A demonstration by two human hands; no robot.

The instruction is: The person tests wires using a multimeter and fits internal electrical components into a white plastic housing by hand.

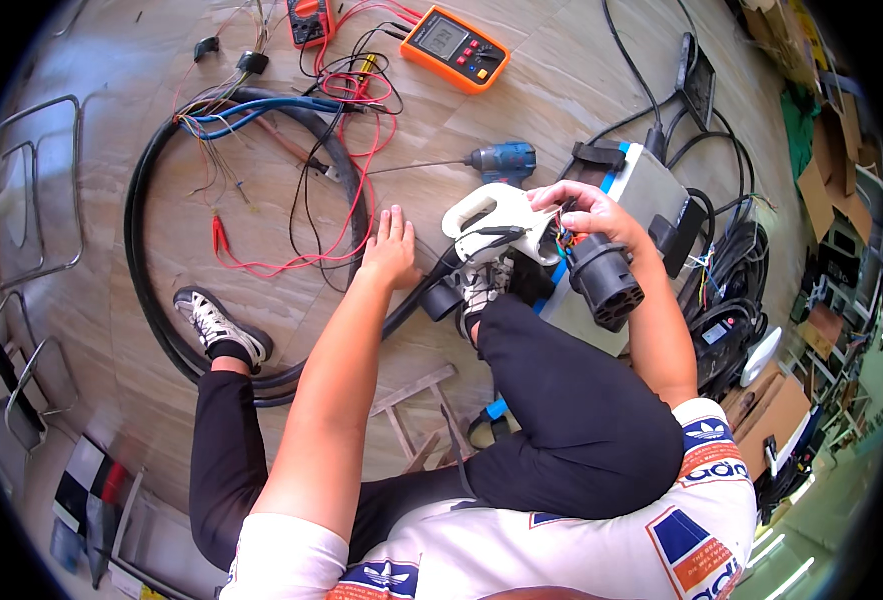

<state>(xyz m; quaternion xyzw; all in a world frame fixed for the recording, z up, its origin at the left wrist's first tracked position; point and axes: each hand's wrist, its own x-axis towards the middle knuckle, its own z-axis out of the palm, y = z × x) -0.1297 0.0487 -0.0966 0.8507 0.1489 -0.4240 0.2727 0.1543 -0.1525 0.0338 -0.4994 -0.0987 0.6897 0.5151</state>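
My right hand (592, 215) is closed around the open end of a white charging-gun housing (477, 240), where coloured wires (565, 240) come out. Those wires run into a round black connector head (605, 278), which hangs apart from the housing beside my right forearm. From the housing's other end a thick black cable (402, 315) runs down and left past my feet. My left hand (392, 252) is open near the floor, its fingers stretched away from me, next to this cable and the red and black test leads. Whether its palm touches the floor I cannot tell.
The thick cable forms a large loop (134, 235) with stripped wires at its top. An orange meter (457, 48), a red multimeter (310, 22) and a blue power driver (503, 162) lie ahead. A white case (647, 190) stands at right, beside coiled black cables (737, 270).
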